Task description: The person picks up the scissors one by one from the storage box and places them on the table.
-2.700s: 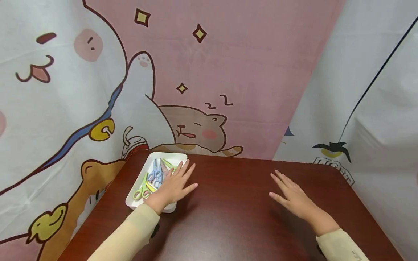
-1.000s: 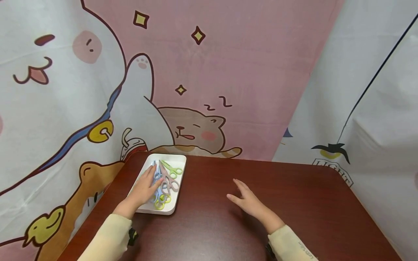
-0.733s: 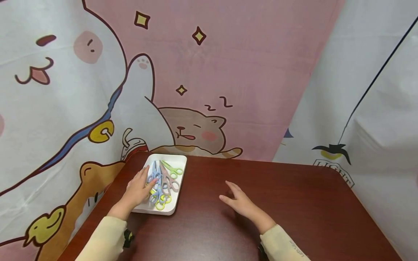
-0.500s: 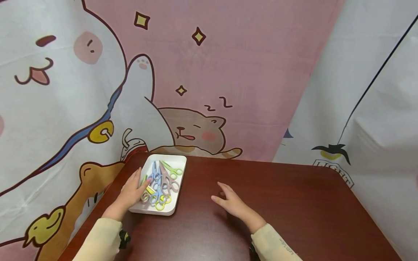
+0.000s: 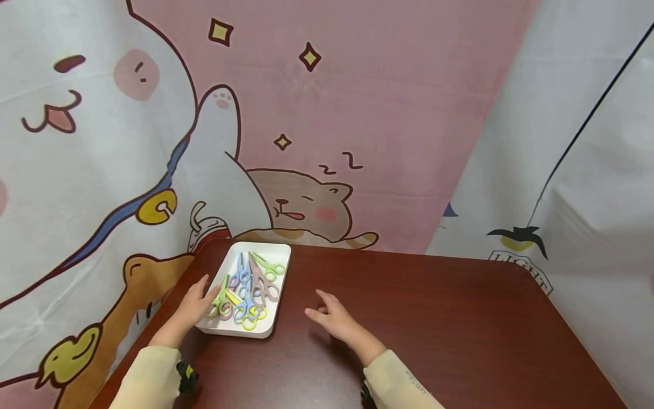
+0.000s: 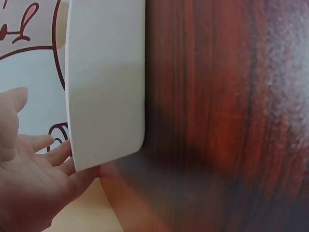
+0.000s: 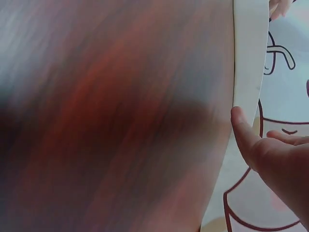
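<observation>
Closest in, two pale sleeves [image 5: 148, 379] reach over the dark red-brown desk [image 5: 434, 301]; the left hand [image 5: 186, 312] is spread wide at the near left corner of the white tray [image 5: 230, 331], its thumb over the rim and its other fingers along the outer side, though how firmly it touches, if at all, I cannot tell; the right hand [image 5: 341, 325] is loosely open, fingers slightly bent, holding nothing, and apart from the tray's right side; the tray sits flat at the left of the desk, with several pairs of scissors [image 5: 248, 301] heaped inside it, green, blue, yellow and pinkish-brown, overlapping one another; farthest off, a printed backdrop [image 5: 398, 125] with a sleeping animal hangs behind the desk

The step in hand looks like bringing both hands to the tray, one at each side, with the left one better placed; the next move, as I judge it, calls for the right hand to close the gap to the opposite wall, then for both to grip low and evenly, keeping the tray level so the loose scissors do not slide
</observation>
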`<move>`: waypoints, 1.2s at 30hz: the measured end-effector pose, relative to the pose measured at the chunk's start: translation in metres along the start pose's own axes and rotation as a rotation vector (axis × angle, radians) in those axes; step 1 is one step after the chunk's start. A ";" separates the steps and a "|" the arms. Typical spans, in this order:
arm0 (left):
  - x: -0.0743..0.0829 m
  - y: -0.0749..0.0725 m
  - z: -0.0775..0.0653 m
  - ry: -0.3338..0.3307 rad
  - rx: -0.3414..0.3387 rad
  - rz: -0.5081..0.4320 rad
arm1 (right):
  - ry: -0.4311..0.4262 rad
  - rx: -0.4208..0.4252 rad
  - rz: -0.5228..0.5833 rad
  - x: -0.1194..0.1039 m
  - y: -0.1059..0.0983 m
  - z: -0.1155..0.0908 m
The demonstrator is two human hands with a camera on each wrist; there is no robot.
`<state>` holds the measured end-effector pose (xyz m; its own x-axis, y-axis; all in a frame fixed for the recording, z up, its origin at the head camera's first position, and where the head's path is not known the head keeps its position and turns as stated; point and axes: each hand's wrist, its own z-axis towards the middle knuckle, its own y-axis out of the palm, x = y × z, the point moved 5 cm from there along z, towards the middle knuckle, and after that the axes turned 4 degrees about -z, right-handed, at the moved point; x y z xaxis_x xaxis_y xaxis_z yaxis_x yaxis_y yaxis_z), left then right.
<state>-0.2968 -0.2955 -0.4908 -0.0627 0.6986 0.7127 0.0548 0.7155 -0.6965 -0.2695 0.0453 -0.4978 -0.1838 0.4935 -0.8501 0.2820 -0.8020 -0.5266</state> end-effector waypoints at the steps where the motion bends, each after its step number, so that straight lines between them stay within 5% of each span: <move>1: -0.001 0.000 0.000 -0.002 0.002 0.001 | 0.011 0.001 0.008 -0.001 0.004 0.001; 14: -0.017 0.003 0.000 -0.030 0.029 -0.067 | 0.108 0.053 0.212 -0.026 0.052 0.009; 24: -0.026 0.005 -0.002 -0.095 -0.005 -0.184 | 0.163 0.156 0.138 -0.038 0.067 0.025; 36: -0.029 -0.001 -0.004 -0.075 0.007 -0.235 | 0.178 0.199 0.153 -0.036 0.083 0.041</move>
<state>-0.2909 -0.3168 -0.5108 -0.1466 0.5105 0.8473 0.0234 0.8581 -0.5129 -0.2780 -0.0528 -0.5101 0.0190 0.3990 -0.9167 0.1010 -0.9130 -0.3953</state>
